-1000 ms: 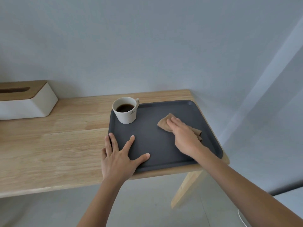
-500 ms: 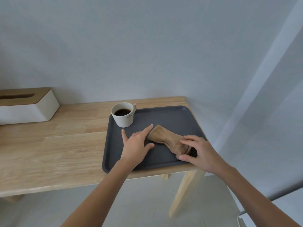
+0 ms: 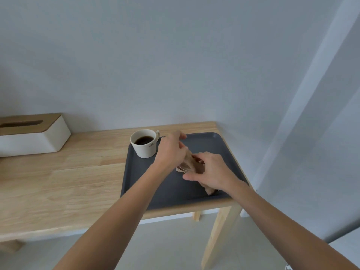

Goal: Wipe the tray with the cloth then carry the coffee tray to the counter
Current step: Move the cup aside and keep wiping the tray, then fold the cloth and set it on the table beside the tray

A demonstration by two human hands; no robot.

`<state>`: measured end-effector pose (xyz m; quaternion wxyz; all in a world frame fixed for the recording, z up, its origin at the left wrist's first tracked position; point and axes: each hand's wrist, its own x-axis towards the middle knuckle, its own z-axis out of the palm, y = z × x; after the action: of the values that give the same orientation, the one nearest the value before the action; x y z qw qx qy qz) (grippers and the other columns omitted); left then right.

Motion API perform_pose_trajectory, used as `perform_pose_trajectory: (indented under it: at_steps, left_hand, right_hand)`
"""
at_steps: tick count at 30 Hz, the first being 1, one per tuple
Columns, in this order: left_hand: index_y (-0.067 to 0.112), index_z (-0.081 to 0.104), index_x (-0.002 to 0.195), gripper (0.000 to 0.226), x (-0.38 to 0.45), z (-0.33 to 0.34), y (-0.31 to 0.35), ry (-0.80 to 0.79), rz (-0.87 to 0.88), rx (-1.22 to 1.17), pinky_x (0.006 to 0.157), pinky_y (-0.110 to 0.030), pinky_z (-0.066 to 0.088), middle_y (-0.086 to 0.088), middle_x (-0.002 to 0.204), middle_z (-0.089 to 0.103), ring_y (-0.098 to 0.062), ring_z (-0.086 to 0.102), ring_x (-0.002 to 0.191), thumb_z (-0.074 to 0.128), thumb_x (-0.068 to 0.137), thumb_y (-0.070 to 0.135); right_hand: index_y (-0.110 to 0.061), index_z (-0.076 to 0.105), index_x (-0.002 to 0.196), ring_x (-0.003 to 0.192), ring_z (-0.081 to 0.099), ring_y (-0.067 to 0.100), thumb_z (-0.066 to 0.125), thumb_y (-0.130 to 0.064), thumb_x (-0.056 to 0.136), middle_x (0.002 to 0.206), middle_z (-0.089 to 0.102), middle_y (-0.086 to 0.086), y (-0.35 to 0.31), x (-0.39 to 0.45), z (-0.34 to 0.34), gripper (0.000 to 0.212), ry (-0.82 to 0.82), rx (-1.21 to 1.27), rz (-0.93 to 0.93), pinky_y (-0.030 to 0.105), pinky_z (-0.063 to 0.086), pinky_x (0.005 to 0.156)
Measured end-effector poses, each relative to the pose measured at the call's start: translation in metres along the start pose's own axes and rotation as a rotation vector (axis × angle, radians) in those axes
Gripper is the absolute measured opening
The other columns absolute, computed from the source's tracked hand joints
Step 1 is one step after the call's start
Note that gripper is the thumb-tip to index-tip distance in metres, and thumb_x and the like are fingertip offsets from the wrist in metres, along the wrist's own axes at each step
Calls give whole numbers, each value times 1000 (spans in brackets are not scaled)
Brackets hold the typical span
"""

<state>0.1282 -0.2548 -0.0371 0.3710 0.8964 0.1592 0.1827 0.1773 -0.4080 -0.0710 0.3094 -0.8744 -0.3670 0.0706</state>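
Note:
A dark grey tray (image 3: 206,145) lies on the right end of a wooden table (image 3: 68,178). A white cup of black coffee (image 3: 145,143) stands in the tray's far left corner. A tan cloth (image 3: 190,162) is bunched over the middle of the tray, lifted between both hands. My left hand (image 3: 171,151) grips its far end, just right of the cup. My right hand (image 3: 212,171) holds its near end, and a cloth corner pokes out below the wrist. Much of the cloth is hidden by my hands.
A white tissue box with a wooden lid (image 3: 33,135) sits at the table's back left. A grey wall runs behind the table, and another wall stands close on the right. The tray reaches the table's right and front edges.
My left hand left the tray's front edge, crossed to the cloth and took hold of its far end. My right hand stopped pressing the cloth flat and gathered it up.

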Motion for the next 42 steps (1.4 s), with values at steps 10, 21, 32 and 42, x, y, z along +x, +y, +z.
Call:
perform_pose_trajectory:
  at_steps: [10,21,32,42]
  left_hand:
    - [34,40,140,77,-2,-48,-9,-440,19,-287,98,-22,40,13,141,47,-3,49,123,74,73,49]
    - [9,65,110,21,-52,-82,-44,-189,40,-460,88,-36,53,-9,101,74,-17,70,93,61,91,16]
    - [5,66,97,18,-89,-139,-97,-103,-89,-524,68,-26,51,-6,87,68,-15,65,81,66,88,19]
    - [6,72,88,13,-54,-246,-153,204,-120,-193,78,-45,58,-13,83,74,-24,69,77,76,78,12]
  right_hand:
    - [-24,64,79,70,61,7,61,-18,85,70,65,-9,-16,15,-39,9,208,271,-1,25,44,64]
    - [-14,67,79,46,51,-3,62,-23,86,51,61,-16,-107,43,-71,12,59,172,-167,9,33,47]
    - [-20,73,92,75,70,16,79,-30,75,77,72,0,-196,75,-30,20,-289,16,-278,31,56,72]
    - [-5,72,99,96,71,28,68,-17,87,100,74,17,-202,123,22,18,-319,435,-173,41,57,88]
